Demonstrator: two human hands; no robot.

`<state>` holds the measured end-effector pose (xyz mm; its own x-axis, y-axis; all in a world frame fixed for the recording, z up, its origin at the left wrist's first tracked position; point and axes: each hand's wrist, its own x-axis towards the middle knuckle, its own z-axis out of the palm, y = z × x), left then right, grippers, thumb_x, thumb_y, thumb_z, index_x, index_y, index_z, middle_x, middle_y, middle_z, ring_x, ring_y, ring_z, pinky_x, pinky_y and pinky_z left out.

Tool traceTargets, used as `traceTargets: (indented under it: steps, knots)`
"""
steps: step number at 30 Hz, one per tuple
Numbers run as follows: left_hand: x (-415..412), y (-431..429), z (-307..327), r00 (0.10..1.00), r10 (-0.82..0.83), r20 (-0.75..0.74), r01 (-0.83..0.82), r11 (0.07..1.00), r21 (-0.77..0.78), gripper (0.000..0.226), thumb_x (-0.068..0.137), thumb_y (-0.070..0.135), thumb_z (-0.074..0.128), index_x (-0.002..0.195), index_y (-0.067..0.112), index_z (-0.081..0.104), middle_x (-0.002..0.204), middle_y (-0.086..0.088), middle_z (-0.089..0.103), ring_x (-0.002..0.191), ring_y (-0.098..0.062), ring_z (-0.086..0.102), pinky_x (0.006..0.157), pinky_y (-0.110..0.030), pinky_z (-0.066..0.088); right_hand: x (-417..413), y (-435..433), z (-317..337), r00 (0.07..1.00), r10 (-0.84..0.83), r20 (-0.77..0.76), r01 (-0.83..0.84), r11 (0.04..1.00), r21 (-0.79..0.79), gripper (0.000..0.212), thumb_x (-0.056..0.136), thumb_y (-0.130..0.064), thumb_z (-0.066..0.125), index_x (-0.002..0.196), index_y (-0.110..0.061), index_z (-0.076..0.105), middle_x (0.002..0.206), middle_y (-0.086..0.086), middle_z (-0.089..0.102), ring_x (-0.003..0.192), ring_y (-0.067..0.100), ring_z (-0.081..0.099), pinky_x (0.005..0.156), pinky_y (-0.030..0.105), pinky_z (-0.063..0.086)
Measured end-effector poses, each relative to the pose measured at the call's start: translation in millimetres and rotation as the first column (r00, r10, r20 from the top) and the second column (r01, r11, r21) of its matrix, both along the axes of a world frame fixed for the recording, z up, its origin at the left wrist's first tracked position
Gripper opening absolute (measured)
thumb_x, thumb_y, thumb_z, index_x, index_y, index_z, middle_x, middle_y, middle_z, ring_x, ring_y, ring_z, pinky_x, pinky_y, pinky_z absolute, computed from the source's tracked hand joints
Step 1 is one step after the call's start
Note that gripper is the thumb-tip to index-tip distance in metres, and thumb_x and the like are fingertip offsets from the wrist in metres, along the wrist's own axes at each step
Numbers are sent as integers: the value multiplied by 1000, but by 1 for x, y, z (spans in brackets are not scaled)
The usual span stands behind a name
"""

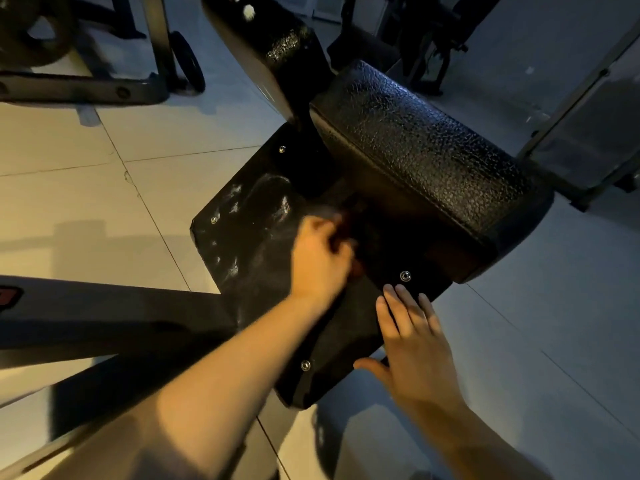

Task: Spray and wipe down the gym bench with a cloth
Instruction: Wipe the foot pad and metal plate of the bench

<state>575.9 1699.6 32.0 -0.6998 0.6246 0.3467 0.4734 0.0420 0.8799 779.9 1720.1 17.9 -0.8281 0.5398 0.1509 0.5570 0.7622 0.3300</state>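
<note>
**Left hand on dark cloth, right hand flat on pad edge**

Left hand (320, 261): fingers curled and closed over a dark cloth (349, 216), pressed onto the flat black pad (249, 237). Cloth is blurred and nearly the same tone as the pad; its outline cannot be made out beyond a reddish-brown patch just past the knuckles. Hand itself is motion-blurred.

Right hand (414, 344): open, fingers straight and together, palm down, holding nothing. Fingertips lie on the near right edge of the pad, just below a metal snap (405, 276). Thumb spread toward the pad's lower corner.

Pad: flat, black, glossy, with snaps near its corners. Pale wet streaks and smears (239, 202) on its left half, left of the cloth hand. The right half under the hands looks dark and unstreaked.

Above the pad: thick black textured cushion (415, 150), overhanging the pad's far right side. A second black cushion (270, 39) rises beyond it, toward top centre, with white flecks near its upper end.

Surroundings: pale tiled floor (86, 174); dark frame bar (104, 317) crossing lower left; weight plate (31, 32) at top left. Lighting dim, warm at left.
</note>
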Motion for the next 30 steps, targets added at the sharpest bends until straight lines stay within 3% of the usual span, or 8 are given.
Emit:
traceTargets:
  steps: [2, 4, 9, 15, 17, 22, 26, 30]
  knots:
    - [26, -9, 1, 965, -210, -155, 211, 977, -8, 45, 89, 21, 74, 134, 16, 68, 130, -7, 58, 120, -26, 58, 103, -32, 47, 1, 1, -1, 1000, 16, -12, -16, 1000, 8, 98, 82, -79, 43, 142, -3, 54, 150, 17, 51, 145, 31, 39, 125, 46, 10]
    - [11, -6, 2, 941, -212, -263, 209, 977, -38, 45, 89, 26, 72, 133, 17, 68, 131, -8, 58, 120, -29, 59, 101, -38, 50, 0, 1, -2, 999, 27, -22, -27, 1000, 16, 97, 82, -78, 43, 142, -2, 54, 151, 18, 50, 145, 32, 39, 125, 46, 11]
    - [-63, 3, -7, 983, 165, 78, -149, 972, -184, 46, 92, 24, 73, 138, 20, 65, 125, -6, 55, 118, -27, 57, 101, -31, 41, -1, 1, -2, 999, -27, 35, 28, 1000, -6, 101, 80, -82, 33, 143, -5, 55, 152, 15, 50, 145, 31, 41, 123, 47, 14]
    - [3, 6, 14, 979, -155, -135, 149, 987, -57, 50, 87, 17, 75, 137, 19, 66, 131, -5, 57, 120, -22, 57, 98, -22, 41, 0, 2, -4, 1000, 3, 2, -3, 1000, 22, 101, 81, -81, 36, 142, -2, 53, 150, 18, 51, 143, 33, 43, 120, 50, 21]
    - [-14, 12, 13, 985, -113, -130, 105, 993, -61, 49, 89, 18, 74, 137, 21, 66, 127, -4, 56, 118, -23, 58, 96, -24, 41, -1, 3, -5, 1000, 16, -3, -16, 999, 41, 100, 82, -80, 37, 142, -1, 53, 150, 19, 51, 144, 34, 43, 119, 51, 22]
    - [-62, 10, -5, 971, 177, 161, -150, 974, -168, 49, 94, 26, 72, 142, 20, 61, 127, -8, 54, 119, -28, 57, 99, -26, 39, -1, 1, -4, 998, -30, 55, 29, 999, 22, 103, 81, -82, 32, 145, -4, 53, 153, 16, 48, 147, 31, 37, 126, 46, 6]
    - [-14, 3, -2, 999, -42, -28, 41, 998, -52, 46, 90, 24, 75, 135, 19, 66, 121, -3, 54, 113, -25, 58, 99, -34, 47, 1, 2, -5, 1000, 4, 31, -5, 999, 45, 102, 82, -81, 36, 143, -1, 53, 152, 18, 49, 146, 33, 39, 123, 50, 16]
    - [1, -21, -20, 893, -324, -312, 323, 945, -55, 47, 94, 28, 71, 139, 19, 63, 121, 2, 51, 112, -18, 56, 97, -26, 45, 6, 5, -11, 991, 111, -81, -102, 990, 102, 98, 86, -76, 47, 145, 2, 50, 153, 20, 46, 148, 35, 36, 122, 53, 21]
